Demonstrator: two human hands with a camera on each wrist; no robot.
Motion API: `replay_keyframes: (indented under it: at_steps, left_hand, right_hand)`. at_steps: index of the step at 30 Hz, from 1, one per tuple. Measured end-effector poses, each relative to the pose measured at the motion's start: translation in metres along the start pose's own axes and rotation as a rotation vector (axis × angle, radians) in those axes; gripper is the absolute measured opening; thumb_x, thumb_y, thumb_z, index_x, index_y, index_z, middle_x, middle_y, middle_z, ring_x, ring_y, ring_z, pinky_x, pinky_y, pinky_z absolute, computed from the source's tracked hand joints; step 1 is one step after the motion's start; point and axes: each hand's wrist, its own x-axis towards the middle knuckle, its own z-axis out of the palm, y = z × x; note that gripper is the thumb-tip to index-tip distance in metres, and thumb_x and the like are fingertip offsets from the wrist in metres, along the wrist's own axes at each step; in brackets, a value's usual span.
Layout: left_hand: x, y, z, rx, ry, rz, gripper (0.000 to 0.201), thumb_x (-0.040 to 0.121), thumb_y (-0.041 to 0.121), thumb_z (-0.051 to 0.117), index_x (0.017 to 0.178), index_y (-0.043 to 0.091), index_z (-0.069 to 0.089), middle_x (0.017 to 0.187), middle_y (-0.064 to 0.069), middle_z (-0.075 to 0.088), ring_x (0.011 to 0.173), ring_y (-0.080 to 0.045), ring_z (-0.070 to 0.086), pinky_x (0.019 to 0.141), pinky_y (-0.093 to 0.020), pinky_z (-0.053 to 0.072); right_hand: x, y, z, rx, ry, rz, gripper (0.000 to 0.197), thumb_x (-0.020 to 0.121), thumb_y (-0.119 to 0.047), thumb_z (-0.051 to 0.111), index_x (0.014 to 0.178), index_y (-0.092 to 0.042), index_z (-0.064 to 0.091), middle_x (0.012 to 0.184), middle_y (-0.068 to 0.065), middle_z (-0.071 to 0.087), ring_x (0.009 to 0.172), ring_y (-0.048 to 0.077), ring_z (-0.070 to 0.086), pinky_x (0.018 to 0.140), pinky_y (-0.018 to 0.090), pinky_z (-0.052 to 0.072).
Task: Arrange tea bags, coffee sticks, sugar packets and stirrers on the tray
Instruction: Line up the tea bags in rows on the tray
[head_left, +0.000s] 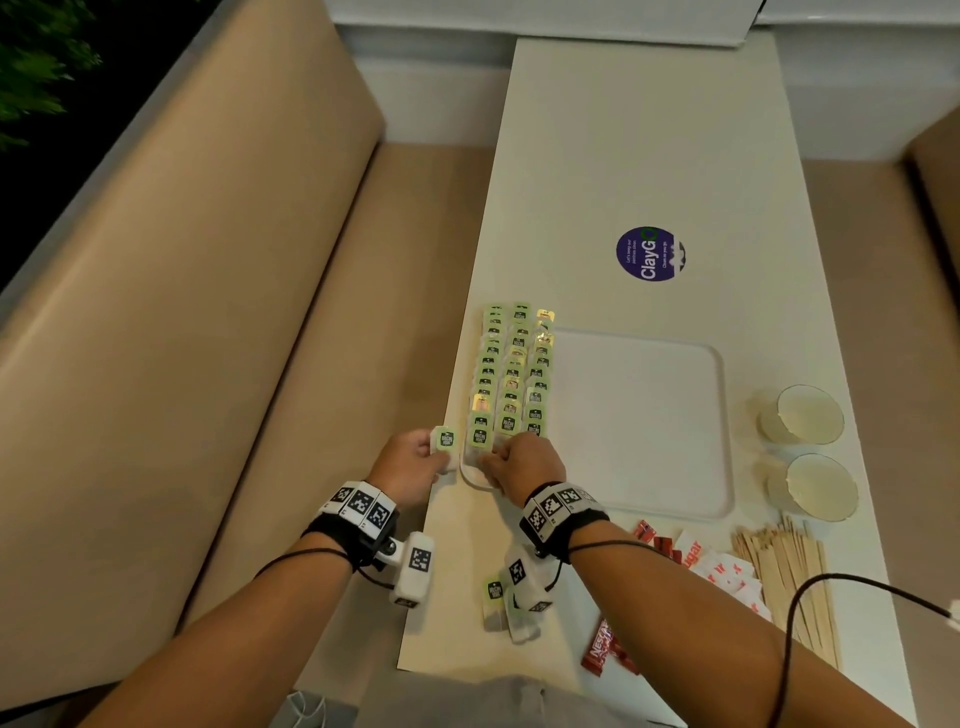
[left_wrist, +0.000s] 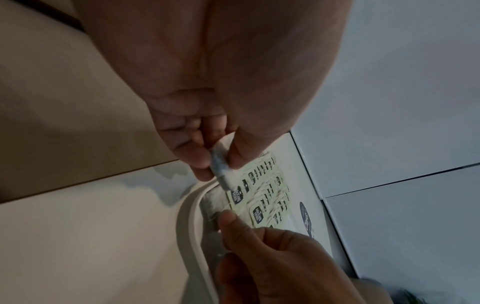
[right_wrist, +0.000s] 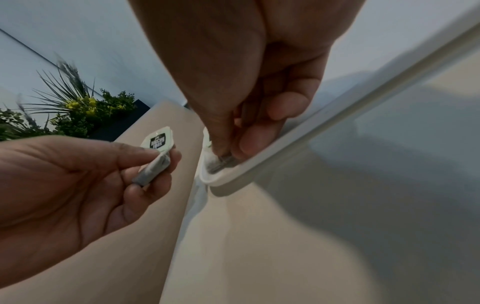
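Note:
A white tray (head_left: 639, 421) lies on the table, with three rows of green-tagged tea bags (head_left: 511, 374) along its left side. Just off the tray's near-left corner, my left hand (head_left: 439, 457) pinches one tea bag (head_left: 444, 441) between thumb and fingers. In the left wrist view this left hand (left_wrist: 215, 158) holds the bag (left_wrist: 225, 179) edge-on above the tray rim (left_wrist: 187, 216). My right hand (head_left: 488, 460) is over the tray's near-left corner. There the right hand (right_wrist: 223, 152) pinches another tea bag (right_wrist: 215, 164) that lies inside the rim.
Near me lie loose tea bags (head_left: 498, 597), red coffee sticks (head_left: 605, 649), sugar packets (head_left: 722, 566) and wooden stirrers (head_left: 789, 577). Two glass cups (head_left: 802, 413) stand right of the tray. A beige bench (head_left: 208, 312) runs along the table's left edge.

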Motion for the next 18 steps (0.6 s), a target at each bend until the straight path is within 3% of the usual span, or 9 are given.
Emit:
replay_keyframes:
  at_steps: [2, 4, 6, 9, 12, 13, 15, 16, 18]
  left_hand:
    - [0.001, -0.001, 0.003, 0.005, -0.017, 0.023, 0.021, 0.092, 0.0, 0.062, 0.093, 0.019, 0.071, 0.085, -0.005, 0.076, 0.071, -0.016, 0.064, 0.067, -0.028, 0.053]
    - [0.002, 0.0, 0.007, -0.021, -0.016, 0.02, 0.019, 0.092, 0.001, 0.065, 0.094, 0.018, 0.071, 0.092, -0.008, 0.074, 0.078, -0.018, 0.067, 0.068, -0.027, 0.056]
    - [0.002, 0.004, 0.012, -0.044, -0.029, 0.011, 0.018, 0.093, 0.001, 0.066, 0.097, 0.018, 0.069, 0.094, -0.006, 0.073, 0.079, -0.017, 0.069, 0.068, -0.025, 0.058]
    - [0.002, 0.006, 0.019, -0.008, -0.101, 0.043, 0.017, 0.092, 0.008, 0.071, 0.106, 0.017, 0.068, 0.095, -0.009, 0.076, 0.081, -0.017, 0.069, 0.067, -0.027, 0.056]
    - [0.001, 0.008, 0.025, 0.036, -0.139, 0.065, 0.027, 0.09, 0.011, 0.074, 0.114, 0.007, 0.064, 0.096, -0.018, 0.074, 0.079, -0.018, 0.064, 0.065, -0.026, 0.05]
    - [0.001, 0.009, 0.026, 0.038, -0.147, 0.071, 0.025, 0.089, 0.009, 0.074, 0.111, 0.004, 0.063, 0.09, -0.019, 0.072, 0.077, -0.019, 0.06, 0.065, -0.027, 0.048]
    - [0.001, 0.011, 0.029, 0.047, -0.172, 0.093, 0.014, 0.089, 0.003, 0.073, 0.099, 0.005, 0.063, 0.073, -0.009, 0.064, 0.069, -0.017, 0.054, 0.063, -0.028, 0.046]
    - [0.0, 0.013, 0.03, 0.05, -0.186, 0.098, 0.013, 0.089, 0.001, 0.072, 0.095, 0.008, 0.063, 0.07, -0.004, 0.063, 0.067, -0.015, 0.054, 0.063, -0.027, 0.045]
    - [0.001, 0.015, 0.031, 0.044, -0.207, 0.108, 0.015, 0.089, -0.001, 0.072, 0.095, 0.011, 0.065, 0.078, -0.008, 0.068, 0.07, -0.016, 0.058, 0.064, -0.025, 0.047]
  right_hand:
    - [-0.003, 0.003, -0.003, 0.024, 0.011, -0.012, 0.051, 0.088, -0.052, 0.068, 0.05, -0.026, 0.046, 0.055, -0.008, 0.052, 0.06, 0.019, 0.056, 0.056, 0.027, 0.041]
    - [-0.004, 0.008, -0.004, 0.038, 0.019, -0.045, 0.05, 0.091, -0.051, 0.066, 0.054, -0.02, 0.054, 0.058, -0.003, 0.059, 0.06, 0.022, 0.059, 0.056, 0.031, 0.049]
    - [-0.004, 0.014, -0.005, 0.075, -0.007, -0.1, 0.046, 0.096, -0.048, 0.06, 0.065, -0.015, 0.066, 0.065, 0.002, 0.069, 0.062, 0.021, 0.064, 0.066, 0.038, 0.057]
    - [-0.012, 0.019, -0.008, 0.134, -0.068, -0.17, 0.043, 0.1, -0.047, 0.056, 0.08, -0.015, 0.076, 0.071, -0.002, 0.072, 0.057, 0.009, 0.061, 0.066, 0.027, 0.052]
    - [-0.016, 0.026, -0.009, 0.124, -0.088, -0.205, 0.039, 0.097, -0.044, 0.062, 0.073, -0.015, 0.071, 0.061, -0.006, 0.062, 0.054, 0.007, 0.053, 0.063, 0.026, 0.047]
    - [-0.017, 0.029, -0.008, 0.126, -0.089, -0.197, 0.037, 0.096, -0.04, 0.064, 0.071, -0.014, 0.068, 0.06, -0.005, 0.059, 0.054, 0.009, 0.052, 0.064, 0.028, 0.047]
    - [-0.015, 0.035, -0.006, 0.142, -0.076, -0.171, 0.034, 0.095, -0.035, 0.066, 0.071, -0.011, 0.066, 0.059, -0.003, 0.056, 0.056, 0.012, 0.05, 0.065, 0.03, 0.047]
    - [-0.014, 0.037, -0.006, 0.147, -0.072, -0.164, 0.034, 0.095, -0.034, 0.066, 0.072, -0.009, 0.066, 0.061, -0.001, 0.057, 0.056, 0.013, 0.049, 0.064, 0.03, 0.046]
    - [-0.013, 0.038, -0.005, 0.147, -0.074, -0.162, 0.035, 0.094, -0.033, 0.065, 0.074, -0.005, 0.065, 0.063, 0.003, 0.057, 0.058, 0.014, 0.049, 0.063, 0.03, 0.045]
